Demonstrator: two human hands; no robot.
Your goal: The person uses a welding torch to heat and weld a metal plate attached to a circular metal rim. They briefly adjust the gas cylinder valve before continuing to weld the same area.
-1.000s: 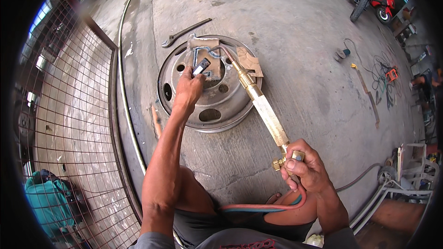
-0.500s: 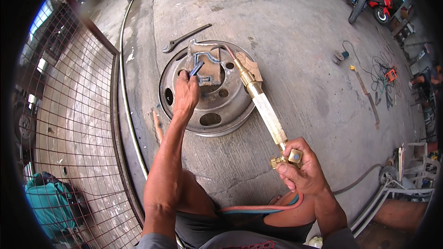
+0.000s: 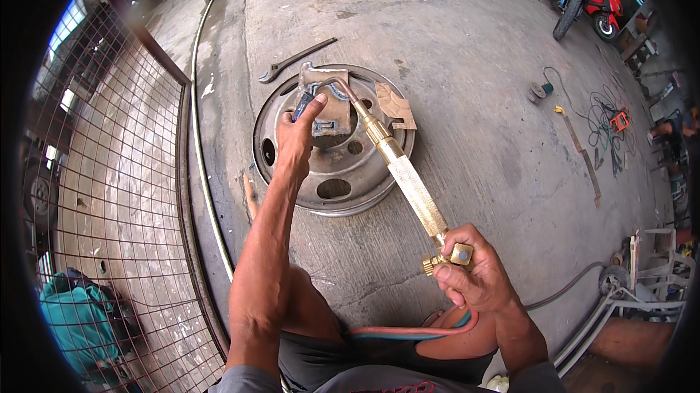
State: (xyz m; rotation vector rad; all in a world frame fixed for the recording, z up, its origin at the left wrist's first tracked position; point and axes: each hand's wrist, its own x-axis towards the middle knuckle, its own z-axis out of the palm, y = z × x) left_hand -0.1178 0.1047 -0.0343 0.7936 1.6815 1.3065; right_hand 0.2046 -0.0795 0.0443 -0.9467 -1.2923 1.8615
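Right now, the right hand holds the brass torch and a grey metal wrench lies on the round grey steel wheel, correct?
No: in the head view, the wrench lies on the grey concrete floor beside the wheel; the right hand holds the torch.

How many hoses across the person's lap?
2. A slim red hose curves below the right hand, which holds the long brass torch; a slim blue-green hose runs alongside the red one. More may be hidden behind them.
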